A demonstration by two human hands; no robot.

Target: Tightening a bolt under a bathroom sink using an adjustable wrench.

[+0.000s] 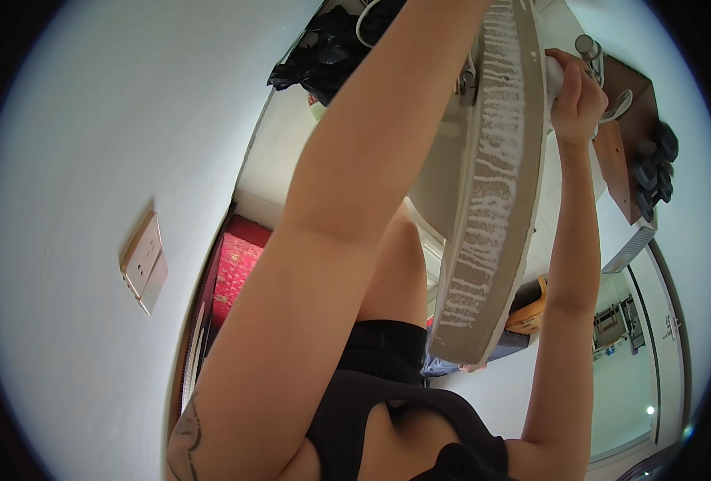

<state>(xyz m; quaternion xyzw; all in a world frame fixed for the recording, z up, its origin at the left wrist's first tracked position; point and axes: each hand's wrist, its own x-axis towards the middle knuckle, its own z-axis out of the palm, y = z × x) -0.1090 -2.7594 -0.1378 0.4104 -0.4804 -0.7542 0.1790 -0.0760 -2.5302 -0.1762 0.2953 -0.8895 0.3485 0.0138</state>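
Panel (496, 176), long, gently curved and grey-brown, with a band of white streaks along its face; it stands slightly tilted between the person's two arms, its upper end cut by the frame edge, its lower end just above the black top (339, 405). The right hand (577, 104) is closed, its fingers wrapped around a white part (555, 78) at the panel's right edge; whether the two are joined cannot be told. A grey cylinder (586, 46) and a white cord (618, 106) lie just beside this hand. The left hand is beyond the upper frame edge, so the state of its fingers cannot be told; the left forearm (387, 104) passes in front of a black plastic bag (311, 60).

Containers: the bag is crumpled and opaque, its contents concealed. A red patterned box (239, 264), partly covered by the left arm, stands near the wall (91, 160); its contents are likewise hidden. At right, a brown box-shaped object (628, 88) has dark rounded objects (656, 168) against its side; its interior cannot be made out. Below it is a white vented casing (632, 244). Beyond the glazed doorway (624, 393), a rack (616, 329) bears small items, too small to identify.
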